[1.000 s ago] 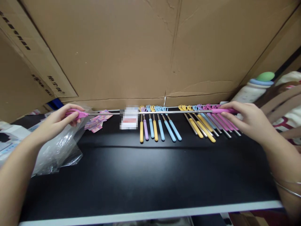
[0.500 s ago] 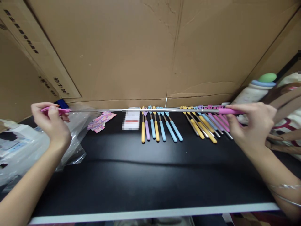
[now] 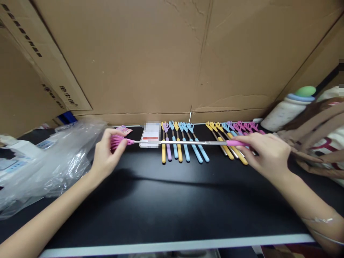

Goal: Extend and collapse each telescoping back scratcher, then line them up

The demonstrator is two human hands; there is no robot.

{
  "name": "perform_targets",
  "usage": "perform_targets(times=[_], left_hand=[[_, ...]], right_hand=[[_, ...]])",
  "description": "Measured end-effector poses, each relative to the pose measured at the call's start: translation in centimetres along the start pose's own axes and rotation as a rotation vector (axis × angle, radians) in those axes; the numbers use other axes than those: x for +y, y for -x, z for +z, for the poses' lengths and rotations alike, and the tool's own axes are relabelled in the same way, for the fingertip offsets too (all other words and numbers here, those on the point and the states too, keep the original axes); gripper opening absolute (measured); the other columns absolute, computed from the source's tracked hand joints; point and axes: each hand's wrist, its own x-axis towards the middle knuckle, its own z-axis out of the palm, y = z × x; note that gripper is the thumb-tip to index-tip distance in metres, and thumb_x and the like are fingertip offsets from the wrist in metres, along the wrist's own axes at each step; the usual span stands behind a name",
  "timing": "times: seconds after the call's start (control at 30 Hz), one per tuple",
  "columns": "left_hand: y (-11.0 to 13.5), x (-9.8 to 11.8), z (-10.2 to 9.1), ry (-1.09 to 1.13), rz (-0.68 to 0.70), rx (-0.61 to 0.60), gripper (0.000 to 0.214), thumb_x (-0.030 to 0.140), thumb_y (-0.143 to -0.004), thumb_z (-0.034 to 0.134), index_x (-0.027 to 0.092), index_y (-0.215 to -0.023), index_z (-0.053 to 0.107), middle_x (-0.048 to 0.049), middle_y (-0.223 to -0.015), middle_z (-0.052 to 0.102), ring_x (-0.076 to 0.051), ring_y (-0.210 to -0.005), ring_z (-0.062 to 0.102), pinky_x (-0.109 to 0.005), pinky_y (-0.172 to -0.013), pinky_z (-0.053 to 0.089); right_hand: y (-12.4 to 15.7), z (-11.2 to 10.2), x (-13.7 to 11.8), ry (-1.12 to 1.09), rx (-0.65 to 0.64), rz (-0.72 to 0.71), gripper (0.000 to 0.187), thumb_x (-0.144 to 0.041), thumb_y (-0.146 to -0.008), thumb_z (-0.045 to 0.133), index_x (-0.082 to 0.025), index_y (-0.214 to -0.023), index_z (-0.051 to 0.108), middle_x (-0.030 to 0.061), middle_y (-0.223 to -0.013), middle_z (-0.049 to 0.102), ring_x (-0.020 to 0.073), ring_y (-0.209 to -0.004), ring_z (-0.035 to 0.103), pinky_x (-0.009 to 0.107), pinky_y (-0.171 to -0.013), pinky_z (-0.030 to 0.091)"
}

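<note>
A pink telescopic back scratcher (image 3: 182,143) stretches level across the view, held above the black tabletop by both hands. My left hand (image 3: 109,152) is closed on its pink claw-shaped head. Around the pink handle at the other end, my right hand (image 3: 266,152) is closed too. Behind the metal rod lies a row of yellow, purple and blue back scratchers (image 3: 185,143), heads toward the cardboard. Farther right rests a second group of back scratchers (image 3: 228,141) in yellow, blue, purple and pink, partly covered by my right hand.
A white phone-like device (image 3: 150,134) with a blurred face lies behind the rod, beside small pink cards (image 3: 125,129). Clear plastic bags (image 3: 67,157) spread on the left. A white bottle (image 3: 285,107) and a brown-and-white bag (image 3: 322,139) stand right. Cardboard (image 3: 139,61) walls the back.
The back scratcher's rod has become shorter as my hands moved closer together, my left hand rightward and my right hand leftward. Both have also come slightly lower in view.
</note>
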Motion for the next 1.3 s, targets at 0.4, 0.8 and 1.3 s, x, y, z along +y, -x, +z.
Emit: perform_targets(times=[0.4, 0.8, 1.3], left_hand=[[1.9, 1.4, 0.6, -0.161, 0.162, -0.332, 0.027, 0.028, -0.083, 0.054, 0.022, -0.109, 0.048, 0.0054, -0.065, 0.047, -0.008, -0.050, 0.049, -0.017, -0.049, 0.041], [2.7, 2.1, 0.8, -0.073, 0.144, -0.480, 0.025, 0.027, -0.086, 0.050, 0.024, -0.112, 0.049, -0.0025, -0.093, 0.067, -0.014, -0.073, 0.065, -0.023, -0.064, 0.052], [4.6, 4.5, 3.3, -0.211, 0.359, -0.772, 0.027, 0.024, -0.091, 0.040, 0.027, -0.117, 0.049, 0.0012, -0.093, 0.070, -0.015, -0.065, 0.067, -0.023, -0.058, 0.047]], right_hand=[[0.5, 0.6, -2.1, -0.149, -0.143, 0.059, 0.013, -0.029, -0.087, 0.056, -0.023, -0.091, 0.067, -0.0015, -0.081, 0.073, 0.0131, -0.068, 0.067, 0.022, -0.060, 0.044], [0.0, 0.8, -3.6, -0.310, -0.298, 0.069, 0.018, -0.032, -0.092, 0.048, -0.022, -0.088, 0.063, -0.0037, -0.076, 0.072, 0.0088, -0.057, 0.063, 0.020, -0.052, 0.038], [-0.5, 1.2, -6.6, -0.403, -0.408, 0.013, 0.021, -0.037, -0.092, 0.047, -0.022, -0.093, 0.062, -0.0011, -0.077, 0.072, 0.0124, -0.063, 0.067, 0.021, -0.053, 0.042]])
